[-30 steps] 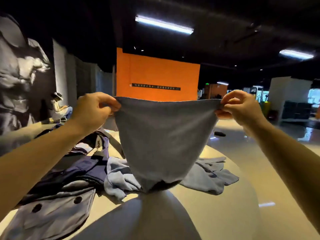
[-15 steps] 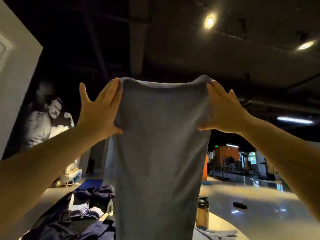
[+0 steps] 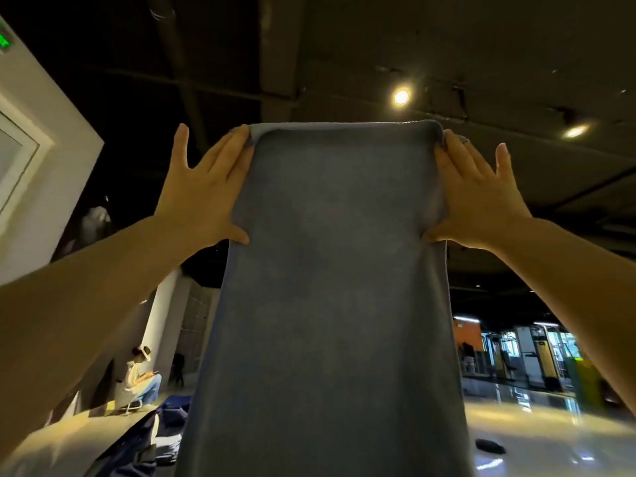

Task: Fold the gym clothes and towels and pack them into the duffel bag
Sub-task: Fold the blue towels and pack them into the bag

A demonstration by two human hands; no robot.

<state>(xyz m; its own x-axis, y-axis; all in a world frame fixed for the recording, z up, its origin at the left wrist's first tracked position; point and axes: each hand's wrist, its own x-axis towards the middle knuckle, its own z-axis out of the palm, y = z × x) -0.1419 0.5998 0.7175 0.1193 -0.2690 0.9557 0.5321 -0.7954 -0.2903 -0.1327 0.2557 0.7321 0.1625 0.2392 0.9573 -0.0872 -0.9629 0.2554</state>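
Item: grey towel point(image 3: 330, 287), held up high at centre view, hanging full length from its top edge, lower end out of view at 6 o'clock. Left hand point(image 3: 203, 191) at 9 o'clock and right hand point(image 3: 478, 194) at 3 o'clock, fingers straight and spread, each pressing a top corner, thumbs along the side edges. Step judged: opening the towel flat before the first fold; next move calls for bringing the two corners together evenly, then lowering it near the dark clothes point(image 3: 151, 438) at 7 o'clock; duffel bag unseen.
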